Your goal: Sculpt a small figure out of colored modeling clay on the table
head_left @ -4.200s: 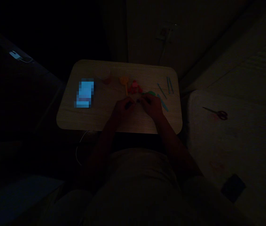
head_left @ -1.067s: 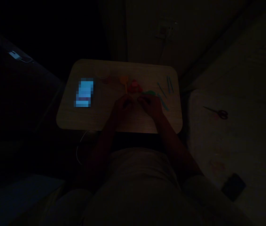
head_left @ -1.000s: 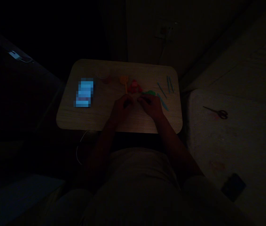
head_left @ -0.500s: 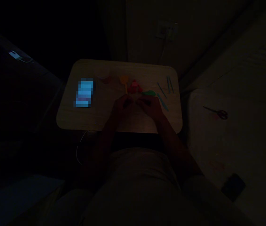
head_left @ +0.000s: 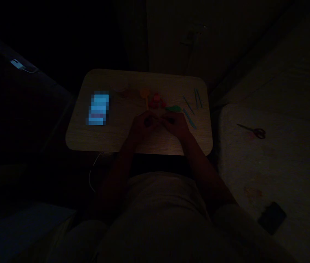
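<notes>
In dim light, my left hand (head_left: pixel 144 124) and my right hand (head_left: pixel 174 124) meet over the front half of a small wooden-topped table (head_left: pixel 102 140). Both hands have their fingers curled and pinched, tips touching or nearly so. Whatever lies between the fingertips is too dark to make out. Just beyond them sit a red moulded piece (head_left: pixel 157 100), an orange tool with a broad head and thin handle (head_left: pixel 144 94), and a green rounded tool (head_left: pixel 173 108). A light-blue plastic knife (head_left: pixel 189 118) lies right of my right hand.
Several thin blue sticks (head_left: pixel 188 105) lie at the table's right. On its left are a lit phone (head_left: pixel 98 108) with blurred screen and a faint clear round container (head_left: pixel 119 86). Scissors (head_left: pixel 258 133) and a dark flat object (head_left: pixel 272 218) rest on the pale surface at right.
My left fingertips have come slightly closer to my right fingertips. The light over the scene has shifted a little; the objects on the table stay in place.
</notes>
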`<control>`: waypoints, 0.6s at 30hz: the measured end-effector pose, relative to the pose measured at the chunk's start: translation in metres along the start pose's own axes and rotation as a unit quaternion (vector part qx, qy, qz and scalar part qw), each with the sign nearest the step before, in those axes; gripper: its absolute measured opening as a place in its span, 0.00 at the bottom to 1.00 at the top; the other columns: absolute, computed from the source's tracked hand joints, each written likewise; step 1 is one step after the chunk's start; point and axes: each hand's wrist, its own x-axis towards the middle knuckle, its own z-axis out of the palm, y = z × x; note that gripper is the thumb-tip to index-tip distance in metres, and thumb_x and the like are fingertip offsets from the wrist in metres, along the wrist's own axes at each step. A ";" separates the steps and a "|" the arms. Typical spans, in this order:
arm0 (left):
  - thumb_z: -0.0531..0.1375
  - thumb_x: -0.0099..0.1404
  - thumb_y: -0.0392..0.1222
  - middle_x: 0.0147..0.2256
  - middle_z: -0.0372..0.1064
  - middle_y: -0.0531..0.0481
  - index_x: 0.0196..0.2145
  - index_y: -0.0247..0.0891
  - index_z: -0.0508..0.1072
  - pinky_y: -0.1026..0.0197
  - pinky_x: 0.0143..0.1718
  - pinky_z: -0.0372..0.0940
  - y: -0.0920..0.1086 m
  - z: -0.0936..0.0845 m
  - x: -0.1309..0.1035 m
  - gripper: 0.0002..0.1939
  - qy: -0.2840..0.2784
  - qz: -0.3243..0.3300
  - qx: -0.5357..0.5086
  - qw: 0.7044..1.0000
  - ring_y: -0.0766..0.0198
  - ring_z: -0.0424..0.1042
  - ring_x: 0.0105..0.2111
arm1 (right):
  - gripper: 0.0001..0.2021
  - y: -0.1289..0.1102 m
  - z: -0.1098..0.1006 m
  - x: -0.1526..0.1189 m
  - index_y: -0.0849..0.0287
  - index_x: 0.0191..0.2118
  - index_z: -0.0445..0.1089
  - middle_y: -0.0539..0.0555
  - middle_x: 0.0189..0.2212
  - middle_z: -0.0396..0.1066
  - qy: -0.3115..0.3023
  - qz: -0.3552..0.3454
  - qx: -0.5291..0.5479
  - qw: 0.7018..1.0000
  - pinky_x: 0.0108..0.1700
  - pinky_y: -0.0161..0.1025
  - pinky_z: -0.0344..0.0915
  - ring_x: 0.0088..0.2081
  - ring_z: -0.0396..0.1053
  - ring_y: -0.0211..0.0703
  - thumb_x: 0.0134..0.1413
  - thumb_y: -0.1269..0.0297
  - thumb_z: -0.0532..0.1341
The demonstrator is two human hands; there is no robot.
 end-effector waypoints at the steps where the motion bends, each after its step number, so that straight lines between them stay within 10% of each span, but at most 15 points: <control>1: 0.70 0.62 0.48 0.28 0.69 0.55 0.40 0.40 0.77 0.65 0.29 0.63 0.000 0.000 0.000 0.12 -0.002 -0.003 0.000 1.000 0.67 0.67 0.27 | 0.18 0.000 0.000 0.000 0.57 0.34 0.81 0.53 0.27 0.77 0.001 -0.001 -0.003 1.000 0.32 0.40 0.61 0.28 0.69 0.42 0.60 0.46 0.66; 18: 0.64 0.67 0.47 0.31 0.75 0.52 0.43 0.39 0.80 0.63 0.33 0.65 0.002 0.000 -0.001 0.11 -0.018 -0.009 0.029 0.999 0.65 0.70 0.30 | 0.22 -0.006 -0.003 0.001 0.58 0.31 0.79 0.51 0.24 0.73 -0.010 0.004 -0.019 1.000 0.31 0.39 0.57 0.27 0.65 0.39 0.63 0.43 0.62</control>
